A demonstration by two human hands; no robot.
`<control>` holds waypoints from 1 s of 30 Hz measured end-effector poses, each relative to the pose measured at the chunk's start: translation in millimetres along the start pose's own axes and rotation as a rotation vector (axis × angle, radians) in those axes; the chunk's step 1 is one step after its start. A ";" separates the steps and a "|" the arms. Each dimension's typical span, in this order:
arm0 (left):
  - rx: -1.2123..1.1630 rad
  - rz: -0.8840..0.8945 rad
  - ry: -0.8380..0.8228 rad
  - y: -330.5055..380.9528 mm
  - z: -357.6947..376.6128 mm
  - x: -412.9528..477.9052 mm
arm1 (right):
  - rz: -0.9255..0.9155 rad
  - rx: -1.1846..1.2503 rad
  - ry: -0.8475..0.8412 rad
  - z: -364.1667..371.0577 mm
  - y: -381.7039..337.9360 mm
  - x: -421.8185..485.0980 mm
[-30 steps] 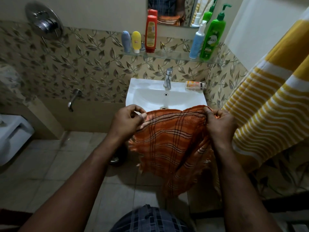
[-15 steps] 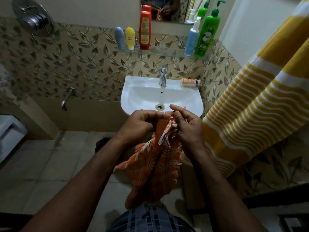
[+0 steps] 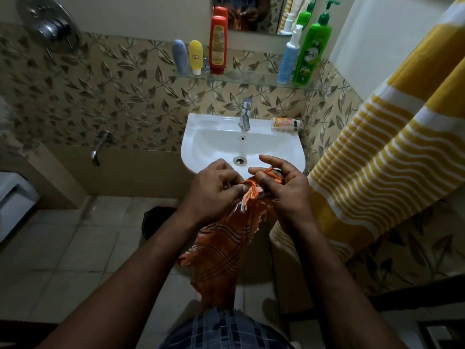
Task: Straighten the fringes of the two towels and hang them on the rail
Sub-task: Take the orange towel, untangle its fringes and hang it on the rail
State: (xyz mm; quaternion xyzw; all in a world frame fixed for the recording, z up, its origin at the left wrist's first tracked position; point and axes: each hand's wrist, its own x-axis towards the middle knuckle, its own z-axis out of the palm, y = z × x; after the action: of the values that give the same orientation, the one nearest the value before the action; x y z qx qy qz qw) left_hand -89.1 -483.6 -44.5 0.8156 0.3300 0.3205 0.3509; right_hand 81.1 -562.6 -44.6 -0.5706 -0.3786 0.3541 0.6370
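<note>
Orange towel (image 3: pixel 221 250), spread wide a second ago, is now being held bunched before the sink (image 3: pixel 201 137); its fringe (image 3: pixel 250 195) is being pinched by the left hand (image 3: pixel 214 187) and right hand (image 3: pixel 284 190), so straightening is seemingly being started

Orange towel (image 3: pixel 219 255) now bunched; left hand (image 3: pixel 214 187), right hand (image 3: pixel 286 190) met at fringe (image 3: pixel 250 193).
</note>
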 end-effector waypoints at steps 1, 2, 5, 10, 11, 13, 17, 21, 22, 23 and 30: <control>-0.056 -0.020 -0.021 -0.7 1.8 0.0 | 0.008 0.003 -0.002 1.6 0.1 -0.3; -0.119 -0.042 -0.039 -0.9 3.7 -0.1 | 0.010 0.001 -0.002 3.0 0.1 -0.4; -0.317 -0.146 -0.068 -2.6 7.0 -2.1 | -0.003 0.016 -0.014 3.7 -1.0 0.2; -0.529 -0.231 -0.124 -3.2 8.8 -2.9 | 0.000 0.046 -0.096 4.8 -8.2 -2.8; -0.515 -0.223 -0.105 -2.6 10.4 -2.9 | 0.001 0.048 -0.099 5.1 -8.9 -3.7; -0.496 -0.211 -0.052 -2.7 13.7 -3.4 | 0.013 0.048 -0.080 3.5 -7.7 -3.8; -0.351 -0.184 0.053 -5.5 13.0 -3.3 | -0.019 -0.112 0.006 -8.4 -1.4 -1.3; -0.174 -0.108 0.063 -1.2 12.5 -3.1 | -0.123 -0.362 0.045 -17.6 -0.1 1.1; -0.144 -0.101 0.069 -0.5 13.3 -3.0 | -0.145 -0.397 0.035 -19.3 -1.7 1.9; -0.124 -0.099 0.075 0.5 13.9 -2.5 | -0.167 -0.421 0.016 -20.5 -4.8 2.2; -0.085 -0.095 0.157 5.1 11.9 4.7 | -0.237 -0.536 -0.043 -19.7 -13.8 2.4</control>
State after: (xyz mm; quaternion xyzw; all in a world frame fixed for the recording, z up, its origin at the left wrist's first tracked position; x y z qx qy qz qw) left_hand -75.8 -487.1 -45.6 0.7557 0.3809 0.3802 0.3733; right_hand 99.9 -570.9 -31.9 -0.6625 -0.5361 0.1765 0.4925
